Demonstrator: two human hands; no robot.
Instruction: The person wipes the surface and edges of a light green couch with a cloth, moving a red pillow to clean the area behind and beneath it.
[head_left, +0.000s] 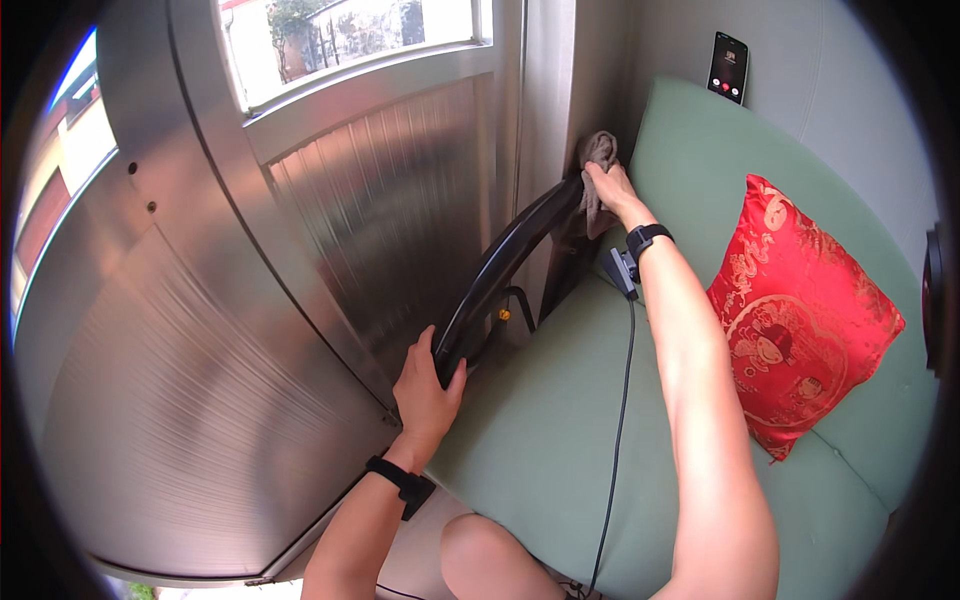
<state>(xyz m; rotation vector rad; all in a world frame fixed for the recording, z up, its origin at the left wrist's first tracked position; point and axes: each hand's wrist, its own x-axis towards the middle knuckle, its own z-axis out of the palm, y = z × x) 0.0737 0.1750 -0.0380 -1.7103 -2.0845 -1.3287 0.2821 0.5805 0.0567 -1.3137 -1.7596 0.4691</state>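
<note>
A black curved armrest (505, 255) runs along the side of a green padded seat (540, 410), next to a metal door. Around its near end my left hand (428, 395) is closed, thumb on one side and fingers on the other. At the far end, my right hand (612, 188) grips a crumpled grey-brown cloth (599, 150), whose lower part hangs down beside the armrest. Whether the cloth presses on the armrest is hard to make out. Both wrists wear black straps; a small grey device (620, 272) with a black cable sits by the right wrist.
A red patterned cushion (800, 320) leans on the green backrest (690, 150). Above it, a phone (728, 68) stands against the wall. The brushed-metal door (390, 200) with a window is on the left. A black cable (618, 430) crosses the seat; a small yellow object (504, 314) hangs below the armrest.
</note>
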